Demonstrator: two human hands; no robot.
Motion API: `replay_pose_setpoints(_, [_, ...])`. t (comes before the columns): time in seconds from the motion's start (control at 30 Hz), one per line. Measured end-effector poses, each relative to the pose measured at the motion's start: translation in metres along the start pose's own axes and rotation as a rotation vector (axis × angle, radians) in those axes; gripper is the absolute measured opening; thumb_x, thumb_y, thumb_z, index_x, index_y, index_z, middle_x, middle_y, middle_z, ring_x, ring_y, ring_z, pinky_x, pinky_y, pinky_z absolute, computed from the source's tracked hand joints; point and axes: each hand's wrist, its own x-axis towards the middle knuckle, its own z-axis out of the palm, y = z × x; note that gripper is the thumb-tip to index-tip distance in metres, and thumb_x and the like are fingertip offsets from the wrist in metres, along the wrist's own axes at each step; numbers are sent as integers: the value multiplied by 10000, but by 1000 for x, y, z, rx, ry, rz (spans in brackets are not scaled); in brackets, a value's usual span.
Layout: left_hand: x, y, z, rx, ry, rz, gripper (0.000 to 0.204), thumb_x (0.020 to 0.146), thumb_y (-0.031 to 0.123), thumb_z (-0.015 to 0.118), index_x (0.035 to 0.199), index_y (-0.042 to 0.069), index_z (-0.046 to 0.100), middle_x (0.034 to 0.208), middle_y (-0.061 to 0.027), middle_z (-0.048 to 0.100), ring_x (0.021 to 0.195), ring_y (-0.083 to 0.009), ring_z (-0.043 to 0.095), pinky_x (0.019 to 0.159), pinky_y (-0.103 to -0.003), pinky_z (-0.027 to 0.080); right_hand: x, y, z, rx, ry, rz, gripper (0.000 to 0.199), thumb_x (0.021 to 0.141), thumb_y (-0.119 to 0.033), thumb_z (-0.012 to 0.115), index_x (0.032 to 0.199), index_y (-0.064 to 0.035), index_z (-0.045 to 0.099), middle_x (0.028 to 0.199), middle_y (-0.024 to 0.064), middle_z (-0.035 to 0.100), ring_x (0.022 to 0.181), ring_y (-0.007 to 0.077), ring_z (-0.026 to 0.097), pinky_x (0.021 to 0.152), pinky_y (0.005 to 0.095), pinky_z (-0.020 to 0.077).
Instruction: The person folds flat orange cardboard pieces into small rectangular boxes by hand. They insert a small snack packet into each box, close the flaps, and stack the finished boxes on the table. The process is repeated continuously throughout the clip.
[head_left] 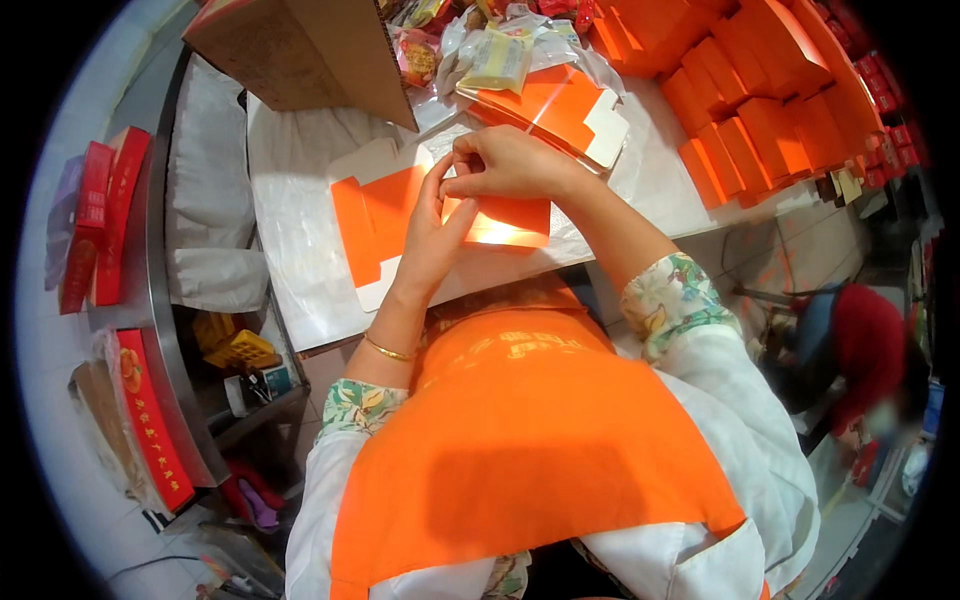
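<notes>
The left hand [432,235] and right hand [505,162] covered the middle of the flat orange carton [375,225]. At twelve o'clock, the brown cardboard box [310,50] was cut off. At three, a person [865,360] stayed blurred.

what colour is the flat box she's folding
Orange outside with white flaps; the flat carton is held by the left hand and right hand, seen in the head view.

Bright orange apron [520,440] over a white coat [740,440], floral cuffs [675,300] turned back at both sleeves, and a thin gold bangle [388,350] on the left wrist.
</notes>
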Motion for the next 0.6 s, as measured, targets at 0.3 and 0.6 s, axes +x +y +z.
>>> replay_pose_setpoints(0.3, [3,1,-1,75,0,101,325,967,107,546,1280,27,580,1254,-71,605,1215,-154,516,1054,-300,382,-80,-2,20,-255,201,-337,654,831,-255,709,1407,-64,468,1358,157,512,1225,345,498,1035,438,400])
replay_pose_setpoints(0.6, [7,2,5,13,25,153,240,1007,155,544,1187,29,639,1161,-32,649,1059,-109,556,963,-264,429,-81,6,22,-350,280,-334,609,864,-330,678,1361,-28,496,1308,158,552,1162,337,536,986,435,431])
